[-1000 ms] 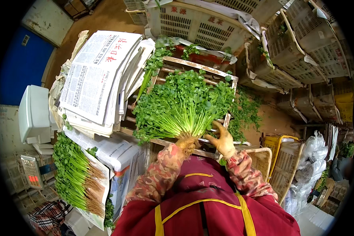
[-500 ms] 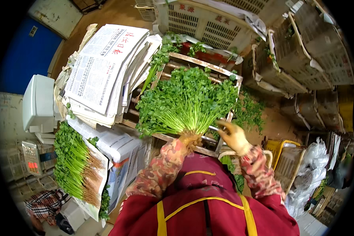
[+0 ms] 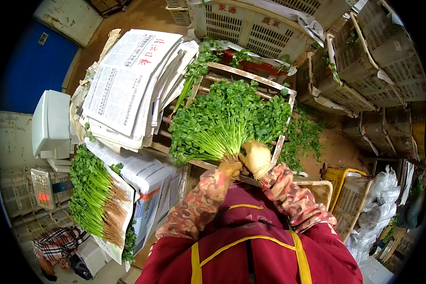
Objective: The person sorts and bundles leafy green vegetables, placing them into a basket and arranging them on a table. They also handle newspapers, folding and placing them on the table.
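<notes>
A broad, fan-shaped bunch of bright green leafy herbs with pale stems and brown roots (image 3: pixel 232 118) lies on a worn, whitish, slatted rack (image 3: pixel 270 84), its leaves spreading toward the far edge and its roots at the near edge. The left hand (image 3: pixel 230 169) is closed around the root end. The right hand (image 3: pixel 256 159) is just beside it, fingers curled in against the lower stems; whether it grips them cannot be told. The stems look gathered and roughly evened at the roots, but no tie or wrapping shows, so binding seems not yet done. Beyond the rack's left edge stands a tall stack of printed newspapers (image 3: pixel 128 80). Nearer the person, off the near left corner, a second row of green herbs (image 3: pixel 90 189) appears already sorted, laid on paper with roots all facing right. Loose green trimmings (image 3: pixel 305 137) lie past the right edge; pale slotted plastic crates (image 3: pixel 251 31) stand beyond the far edge.
</notes>
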Action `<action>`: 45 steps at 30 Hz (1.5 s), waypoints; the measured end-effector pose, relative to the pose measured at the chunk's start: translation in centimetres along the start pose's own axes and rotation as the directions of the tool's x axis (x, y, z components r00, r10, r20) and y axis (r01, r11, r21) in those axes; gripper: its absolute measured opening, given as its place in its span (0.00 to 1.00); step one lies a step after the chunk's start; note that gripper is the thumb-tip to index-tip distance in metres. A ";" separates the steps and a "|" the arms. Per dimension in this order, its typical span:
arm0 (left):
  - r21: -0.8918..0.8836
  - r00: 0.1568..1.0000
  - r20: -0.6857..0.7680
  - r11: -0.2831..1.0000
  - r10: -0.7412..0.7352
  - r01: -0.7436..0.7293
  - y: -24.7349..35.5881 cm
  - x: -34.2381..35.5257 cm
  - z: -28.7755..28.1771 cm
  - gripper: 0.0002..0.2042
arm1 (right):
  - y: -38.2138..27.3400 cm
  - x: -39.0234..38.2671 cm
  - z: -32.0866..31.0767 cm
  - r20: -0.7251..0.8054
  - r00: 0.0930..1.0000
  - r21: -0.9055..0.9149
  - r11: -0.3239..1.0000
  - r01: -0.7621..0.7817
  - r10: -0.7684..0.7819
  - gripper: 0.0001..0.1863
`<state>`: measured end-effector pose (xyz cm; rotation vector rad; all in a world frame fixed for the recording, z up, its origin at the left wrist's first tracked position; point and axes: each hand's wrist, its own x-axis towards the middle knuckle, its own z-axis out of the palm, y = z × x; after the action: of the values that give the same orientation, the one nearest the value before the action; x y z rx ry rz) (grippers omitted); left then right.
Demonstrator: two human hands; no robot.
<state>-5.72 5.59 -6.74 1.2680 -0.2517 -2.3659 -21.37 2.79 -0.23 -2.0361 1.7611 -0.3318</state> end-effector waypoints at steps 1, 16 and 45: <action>0.016 0.996 0.070 0.999 -0.046 0.045 -0.2 0.9 -1.1 0.04 | -0.1 0.1 0.6 0.006 1.000 -0.025 1.000 0.000 0.000 0.13; -0.156 0.973 0.080 0.961 -0.217 0.227 -2.3 4.4 -3.4 0.15 | 9.0 -6.1 -6.1 0.616 0.756 0.285 0.832 -0.477 0.223 0.34; -0.010 0.971 0.233 0.999 0.044 -0.043 -4.1 3.2 2.4 0.18 | 12.7 -1.1 5.7 0.314 0.866 0.437 0.751 -0.495 0.388 0.44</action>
<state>-10.47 7.66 -9.23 0.9698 -0.3422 -2.4751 -30.12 3.44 -11.06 -1.1896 1.7329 -0.3681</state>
